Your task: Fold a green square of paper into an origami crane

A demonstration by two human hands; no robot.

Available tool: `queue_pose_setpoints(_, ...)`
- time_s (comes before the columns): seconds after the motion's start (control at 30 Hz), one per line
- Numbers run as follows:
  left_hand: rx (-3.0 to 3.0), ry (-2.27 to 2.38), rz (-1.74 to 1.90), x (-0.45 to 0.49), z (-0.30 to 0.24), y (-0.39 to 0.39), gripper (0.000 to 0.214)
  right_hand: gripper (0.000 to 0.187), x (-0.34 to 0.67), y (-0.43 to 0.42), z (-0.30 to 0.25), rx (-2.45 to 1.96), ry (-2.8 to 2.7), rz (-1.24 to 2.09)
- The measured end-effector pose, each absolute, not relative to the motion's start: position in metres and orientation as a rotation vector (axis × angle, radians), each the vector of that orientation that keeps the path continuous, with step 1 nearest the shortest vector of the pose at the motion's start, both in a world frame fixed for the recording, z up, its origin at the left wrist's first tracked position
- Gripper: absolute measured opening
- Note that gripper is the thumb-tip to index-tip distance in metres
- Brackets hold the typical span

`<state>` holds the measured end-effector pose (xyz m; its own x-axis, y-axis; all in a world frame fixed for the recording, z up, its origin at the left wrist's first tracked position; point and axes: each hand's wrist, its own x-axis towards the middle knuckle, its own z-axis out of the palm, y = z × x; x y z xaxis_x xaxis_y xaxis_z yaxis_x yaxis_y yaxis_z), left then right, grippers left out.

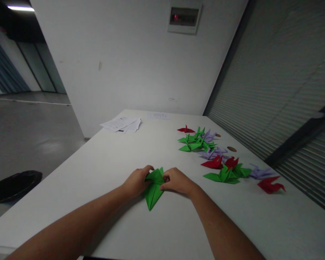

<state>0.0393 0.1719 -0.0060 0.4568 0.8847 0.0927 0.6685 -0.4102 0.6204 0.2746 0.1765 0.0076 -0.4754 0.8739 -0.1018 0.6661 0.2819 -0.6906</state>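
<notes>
A green folded paper lies on the white table in front of me, one point toward me and smaller points at its far end. My left hand grips its left edge, thumb and fingers closed on the paper. On the opposite side, my right hand pinches the right edge with curled fingers. Creases run down the middle of the near half. The fingertips partly cover the paper's sides.
Green paper cranes, red ones and purple ones are spread along the table's right side by the blinds. Printed sheets lie at the far left. A black-lined bin stands on the floor at left.
</notes>
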Motion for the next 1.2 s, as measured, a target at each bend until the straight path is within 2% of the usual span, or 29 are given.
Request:
queue_pose_setpoints(0.33,2.206,1.276,0.560,0.039,-0.007,0.173,0.054,0.023,0.268,0.172,0.007,-1.466,-2.340,0.738)
queue_pose_setpoints(0.63,2.290,1.226,0.659,0.036,-0.011,0.173,0.052,0.021,0.271,0.173,0.004,-1.496,-2.315,0.716)
queue_pose_setpoints(0.7,2.338,1.218,0.825,0.032,-0.009,0.172,0.040,0.019,0.274,0.174,0.004,-1.516,-2.294,0.691)
queue_pose_setpoints(0.8,2.425,1.116,1.035,0.025,0.000,0.166,0.011,0.017,0.277,0.175,0.005,-1.551,-2.278,0.675)
queue_pose_setpoints(0.87,2.567,0.881,0.901,0.023,0.008,0.159,0.019,0.017,0.278,0.176,0.005,-1.565,-2.270,0.680)
queue_pose_setpoints(0.97,2.696,0.562,0.486,0.026,0.015,0.148,0.023,0.017,0.278,0.175,0.007,-1.564,-2.256,0.695)
queue_pose_setpoints(1.2,2.664,0.618,0.299,0.033,0.014,0.141,0.023,0.017,0.276,0.174,0.009,-1.602,-2.252,0.688)
